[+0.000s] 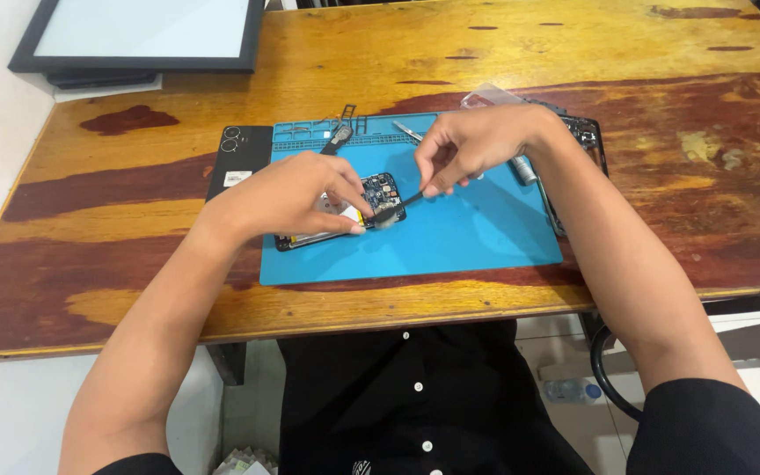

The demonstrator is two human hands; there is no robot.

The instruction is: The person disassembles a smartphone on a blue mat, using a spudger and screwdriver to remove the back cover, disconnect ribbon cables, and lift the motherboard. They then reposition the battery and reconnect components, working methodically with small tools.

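An opened smartphone (pixel 345 211) lies on a blue repair mat (pixel 450 237) in the middle of a worn wooden table (pixel 626 53), its back cover off so that the blue circuit board shows at its upper end. The left hand (pixel 288 198) rests over the phone's lower body, fingers curled down and pressed against it, covering most of the battery area; only the board end and a strip of the lower edge remain visible. The right hand (pixel 472 145) hovers just above and to the right, its thumb and forefinger pinched on a thin dark tool (pixel 398 207) that slants down to the left, with its tip touching the board's lower edge. Whether the tool is tweezers or a spudger cannot be told.

Behind the left hand, a black phone back cover (pixel 237 157) with two camera rings lies face up on the wood, touching the mat's left edge. A small dark tool (pixel 338 136) rests at the mat's ridged upper rim, and a slim metal tool (pixel 408 132) lies near it. A silvery cylindrical piece (pixel 523 169) sits just right of the right hand. A dark phone frame (pixel 587 141) lies beneath the right wrist, partly hidden by the forearm. A black-framed screen (pixel 142 35) stands at the table's far left corner.
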